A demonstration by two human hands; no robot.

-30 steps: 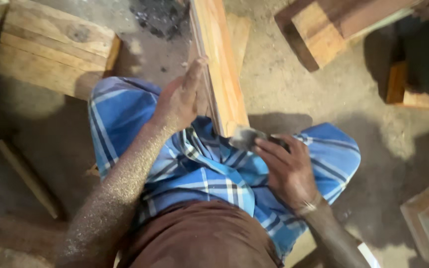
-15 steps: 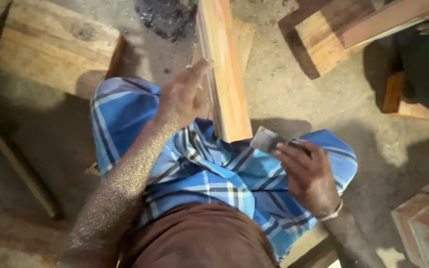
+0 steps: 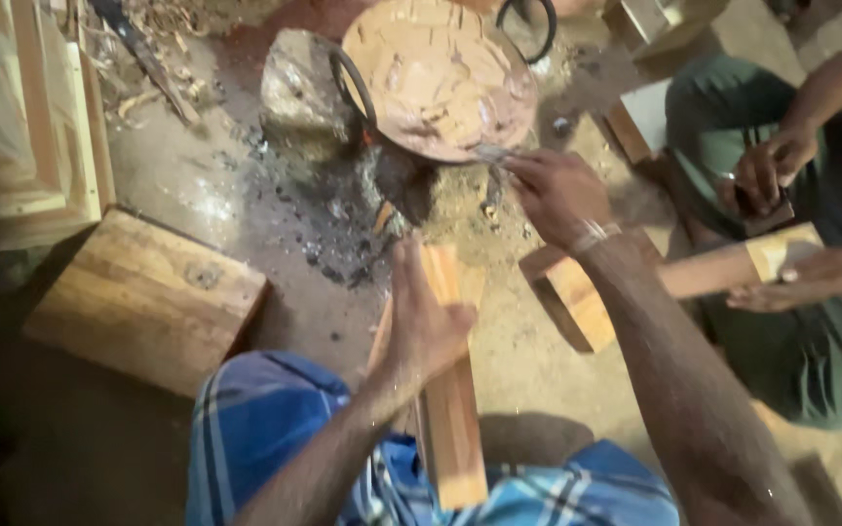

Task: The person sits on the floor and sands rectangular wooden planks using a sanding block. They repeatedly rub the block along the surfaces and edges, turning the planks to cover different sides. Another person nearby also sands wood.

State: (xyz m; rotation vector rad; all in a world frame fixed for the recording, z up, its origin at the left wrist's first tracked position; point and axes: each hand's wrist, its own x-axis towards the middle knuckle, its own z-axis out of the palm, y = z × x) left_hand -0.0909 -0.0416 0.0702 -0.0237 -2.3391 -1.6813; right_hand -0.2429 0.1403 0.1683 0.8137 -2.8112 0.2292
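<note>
Gripping a long wooden plank [image 3: 450,409] near its upper end, the left hand [image 3: 426,321] has its fingers wrapped shut around the wood, which runs from the checked blue cloth [image 3: 275,438] over the person's lap up towards a round pan [image 3: 440,73] of brown paste. That pan sits on the dirt floor [image 3: 246,195] just above the plank's far end, beside a grey stone [image 3: 299,83]. The right hand [image 3: 557,195] reaches to the pan's lower right rim, fingers pinched closed on a small flat scraper [image 3: 492,153] whose tip touches the paste. Left of the plank lies a thick wooden block [image 3: 143,297]; right of it, just below the right wrist, a smaller block [image 3: 572,292]. Well right of the pan, another person's hands [image 3: 767,170] work on a wooden piece [image 3: 733,268].
</note>
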